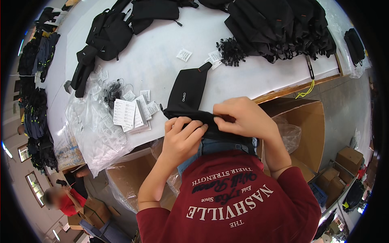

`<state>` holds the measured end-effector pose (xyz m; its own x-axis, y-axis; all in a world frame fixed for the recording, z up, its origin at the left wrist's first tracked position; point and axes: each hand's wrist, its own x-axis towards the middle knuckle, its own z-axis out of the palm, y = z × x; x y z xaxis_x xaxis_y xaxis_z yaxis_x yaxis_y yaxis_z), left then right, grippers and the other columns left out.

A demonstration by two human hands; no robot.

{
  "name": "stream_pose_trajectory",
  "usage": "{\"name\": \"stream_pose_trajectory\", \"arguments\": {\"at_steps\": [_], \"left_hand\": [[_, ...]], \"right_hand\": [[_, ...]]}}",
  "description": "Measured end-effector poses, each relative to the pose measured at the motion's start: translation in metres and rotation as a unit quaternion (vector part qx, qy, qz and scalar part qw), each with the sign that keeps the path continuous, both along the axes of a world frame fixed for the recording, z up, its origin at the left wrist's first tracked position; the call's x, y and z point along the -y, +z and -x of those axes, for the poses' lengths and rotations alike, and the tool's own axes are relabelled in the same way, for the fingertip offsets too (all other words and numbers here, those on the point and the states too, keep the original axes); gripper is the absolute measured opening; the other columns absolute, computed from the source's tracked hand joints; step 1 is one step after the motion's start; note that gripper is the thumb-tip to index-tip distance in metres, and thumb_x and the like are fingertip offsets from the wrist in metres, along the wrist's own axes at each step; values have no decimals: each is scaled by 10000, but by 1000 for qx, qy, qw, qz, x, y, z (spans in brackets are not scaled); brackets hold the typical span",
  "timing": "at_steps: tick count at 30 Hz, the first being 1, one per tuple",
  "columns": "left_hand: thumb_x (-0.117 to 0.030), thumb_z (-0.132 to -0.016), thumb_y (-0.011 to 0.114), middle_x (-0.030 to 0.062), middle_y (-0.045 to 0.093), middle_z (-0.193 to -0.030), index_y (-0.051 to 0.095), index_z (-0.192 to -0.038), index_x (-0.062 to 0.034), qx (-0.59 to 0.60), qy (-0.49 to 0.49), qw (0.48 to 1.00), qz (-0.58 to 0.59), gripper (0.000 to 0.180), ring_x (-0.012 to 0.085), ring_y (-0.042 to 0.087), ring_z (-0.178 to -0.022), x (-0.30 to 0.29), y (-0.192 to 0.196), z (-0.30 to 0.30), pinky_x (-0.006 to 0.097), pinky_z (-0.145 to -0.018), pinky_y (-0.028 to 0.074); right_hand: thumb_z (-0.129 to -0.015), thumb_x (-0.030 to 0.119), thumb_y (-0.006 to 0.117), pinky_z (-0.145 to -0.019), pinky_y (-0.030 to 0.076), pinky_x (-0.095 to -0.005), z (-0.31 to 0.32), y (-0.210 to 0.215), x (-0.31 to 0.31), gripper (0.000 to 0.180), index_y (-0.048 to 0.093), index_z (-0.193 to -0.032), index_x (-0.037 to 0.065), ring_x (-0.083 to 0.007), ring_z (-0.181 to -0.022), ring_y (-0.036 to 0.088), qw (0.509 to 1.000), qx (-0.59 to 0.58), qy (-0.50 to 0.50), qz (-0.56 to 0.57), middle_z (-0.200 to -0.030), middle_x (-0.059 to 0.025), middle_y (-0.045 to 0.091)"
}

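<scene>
Bright, even light washes my white worktop (156, 52). A tube lamp (6, 150) near nine o'clock burns out, and a window (35, 188) glares at eight. Clear plastic bags (94, 137) glint at nine; black pouches (279, 28) at one swallow detail. My left hand (182, 137) and right hand (243, 119) look sharp; fisheye curvature bends the edges into a dark rim.

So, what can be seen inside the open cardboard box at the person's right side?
Inside the cardboard box, some crumpled clear plastic shows. The person's right forearm covers part of the view, so I cannot tell what else lies behind it.
</scene>
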<state>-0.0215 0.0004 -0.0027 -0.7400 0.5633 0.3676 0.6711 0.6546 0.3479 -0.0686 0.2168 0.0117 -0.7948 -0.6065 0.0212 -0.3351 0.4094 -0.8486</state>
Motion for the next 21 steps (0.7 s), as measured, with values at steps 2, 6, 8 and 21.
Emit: {"name": "stream_pose_trajectory", "arguments": {"at_steps": [2,6,8,21], "left_hand": [[-53,-635,643,52,625,-1024,627,-892,-61,59,-24,997,45,258,213,560,-935,-3,9,-2,349,-867,376],[-9,-672,593,215,558,-1186,580,-909,-2,161,-20,978,134,238,335,523,-1106,-8,7,-10,420,-953,389],[6,-691,593,233,504,-1268,580,-949,-4,188,30,971,145,259,370,511,-1115,-5,6,-8,440,-922,401],[-94,-702,699,217,544,-1216,603,-923,-85,338,136,930,50,241,400,559,-991,21,-5,29,418,-851,446]], "right_hand": [[-794,117,631,-573,430,-370,8,-7,2,101,562,-816,47,-284,-650,563,992,-112,-46,-41,-682,-108,546],[-826,140,640,-600,441,-364,17,-20,16,92,609,-862,61,-273,-693,566,983,-182,-15,-13,-745,-75,576],[-833,147,640,-607,445,-363,21,-21,24,96,614,-872,63,-274,-696,566,984,-176,-11,-2,-747,-72,578],[-678,323,795,-945,399,-377,-28,-72,-7,646,532,-1218,84,-307,-1071,529,978,11,-205,-38,-1103,-135,568]]}}
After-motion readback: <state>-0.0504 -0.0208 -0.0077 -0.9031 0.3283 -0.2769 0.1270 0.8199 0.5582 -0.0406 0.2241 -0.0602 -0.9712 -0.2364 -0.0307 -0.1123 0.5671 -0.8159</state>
